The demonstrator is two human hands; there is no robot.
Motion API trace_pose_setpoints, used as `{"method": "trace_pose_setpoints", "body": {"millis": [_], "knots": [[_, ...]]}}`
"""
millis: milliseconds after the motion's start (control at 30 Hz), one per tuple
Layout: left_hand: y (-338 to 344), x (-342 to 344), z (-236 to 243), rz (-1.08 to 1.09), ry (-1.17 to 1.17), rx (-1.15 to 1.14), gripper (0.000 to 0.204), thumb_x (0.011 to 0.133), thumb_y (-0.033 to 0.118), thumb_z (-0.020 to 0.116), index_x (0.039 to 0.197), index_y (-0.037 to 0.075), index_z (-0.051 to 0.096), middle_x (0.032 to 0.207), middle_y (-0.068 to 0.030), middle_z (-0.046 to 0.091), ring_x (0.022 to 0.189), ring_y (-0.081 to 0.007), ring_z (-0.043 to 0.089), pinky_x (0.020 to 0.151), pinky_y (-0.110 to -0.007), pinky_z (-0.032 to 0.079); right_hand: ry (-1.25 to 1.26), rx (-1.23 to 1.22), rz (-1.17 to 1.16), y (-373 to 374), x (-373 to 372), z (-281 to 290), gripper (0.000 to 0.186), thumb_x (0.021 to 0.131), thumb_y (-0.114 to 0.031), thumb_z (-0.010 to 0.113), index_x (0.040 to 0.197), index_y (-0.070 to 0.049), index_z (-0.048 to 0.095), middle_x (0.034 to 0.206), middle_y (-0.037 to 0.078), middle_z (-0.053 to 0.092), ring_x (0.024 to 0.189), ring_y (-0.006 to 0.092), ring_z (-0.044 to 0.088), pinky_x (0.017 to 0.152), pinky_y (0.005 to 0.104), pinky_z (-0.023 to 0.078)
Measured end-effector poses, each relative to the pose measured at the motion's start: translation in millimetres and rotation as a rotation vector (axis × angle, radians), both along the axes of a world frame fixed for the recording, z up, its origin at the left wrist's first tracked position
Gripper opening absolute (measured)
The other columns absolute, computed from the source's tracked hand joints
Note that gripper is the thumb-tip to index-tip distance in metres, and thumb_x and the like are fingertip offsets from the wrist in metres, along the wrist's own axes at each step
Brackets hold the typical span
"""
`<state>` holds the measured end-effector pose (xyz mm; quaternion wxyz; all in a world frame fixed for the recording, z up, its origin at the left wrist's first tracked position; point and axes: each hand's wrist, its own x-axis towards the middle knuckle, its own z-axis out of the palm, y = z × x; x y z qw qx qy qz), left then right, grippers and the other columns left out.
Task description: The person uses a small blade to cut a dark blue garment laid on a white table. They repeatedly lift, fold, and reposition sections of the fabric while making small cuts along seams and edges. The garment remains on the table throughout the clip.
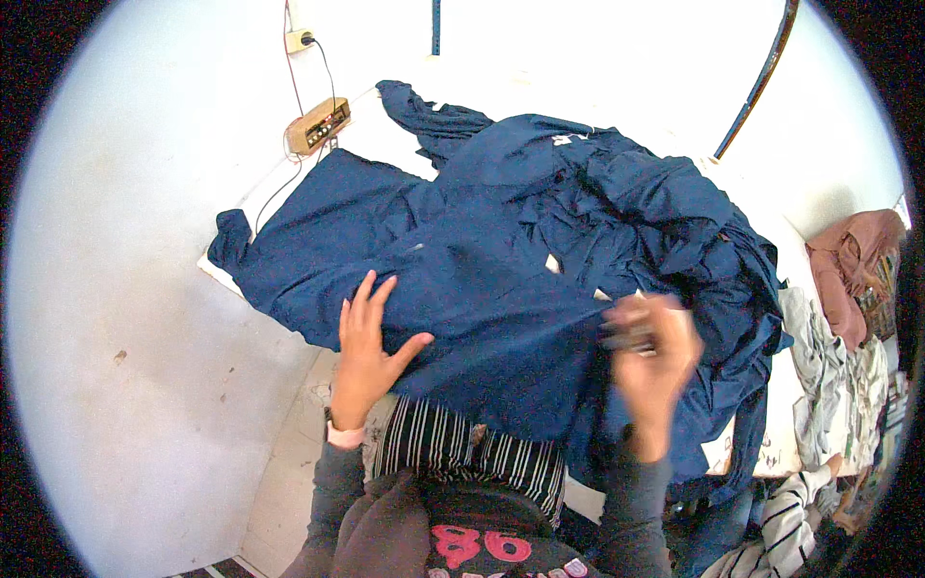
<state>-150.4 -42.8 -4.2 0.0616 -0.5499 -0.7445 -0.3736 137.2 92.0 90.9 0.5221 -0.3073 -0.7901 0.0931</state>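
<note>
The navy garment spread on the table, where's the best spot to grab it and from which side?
Probably the near hem of the navy garment, where it drapes over the table edge between the left hand, pressed flat on the cloth, and the blurred right hand. Come from the person's side; that edge hangs free, while farther right the fabric is bunched.

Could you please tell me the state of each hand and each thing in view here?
Left hand: open, flat on the blue cloth.
Right hand: blurred, closed on a small dark thing.
Blue cloth: crumpled, heaped across the table.
Wooden box: on the table, wired to the wall socket.
Pink cloth: bunched up at the right.
</note>
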Motion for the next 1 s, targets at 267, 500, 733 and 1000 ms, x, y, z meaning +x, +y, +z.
{"method": "trace_pose_setpoints", "body": {"millis": [267, 500, 733, 1000], "knots": [[44, -44, -9, 0.059, 0.102, 0.209, 0.047, 0.081, -0.005, 0.064, 0.125, 0.01, 0.068, 0.13, -0.0094, 0.066, 0.126, -0.0314, 0.059, 0.119, -0.045, 0.034, 0.317, 0.666, -0.591, 45, 161, 129, 0.017, 0.099, -0.002, 0.064, 0.113, 0.004, 0.072, 0.11, 0.011, 0.075, 0.098, 0.0197, 0.07, 0.091, 0.032, 0.056], [4, -113, 72, -0.218, -1.151, 0.898, 0.03, 0.108, 0.03, 0.057, 0.123, 0.005, 0.067, 0.103, -0.0019, 0.068, 0.092, -0.0111, 0.063, 0.083, -0.027, 0.051, 0.305, 0.66, -0.647, 61, 269, 146, 0.02, 0.101, -0.01, 0.067, 0.114, 0.003, 0.072, 0.109, 0.012, 0.076, 0.094, 0.0194, 0.07, 0.087, 0.0314, 0.056], [56, -172, 88, -0.184, -0.802, 0.321, 0.025, 0.106, 0.029, 0.06, 0.108, 0.006, 0.072, 0.094, 0.0016, 0.071, 0.085, -0.0064, 0.062, 0.079, -0.024, 0.051, -0.444, -0.075, -0.696, 128, 189, 66, 0.02, 0.086, -0.008, 0.064, 0.103, -0.017, 0.073, 0.083, 0.013, 0.072, 0.078, 0.0299, 0.071, 0.069, 0.0437, 0.053], [53, -57, 44, -0.063, -0.061, 0.172, 0.034, 0.094, 0.001, 0.064, 0.127, 0.003, 0.064, 0.125, -0.0147, 0.064, 0.1, -0.0239, 0.068, 0.09, -0.034, 0.053, -0.347, -0.219, -0.391, 74, 100, -13, 0.035, 0.086, -0.007, 0.067, 0.119, -0.02, 0.068, 0.089, 0.012, 0.072, 0.085, 0.0365, 0.072, 0.073, 0.0458, 0.055]]}}
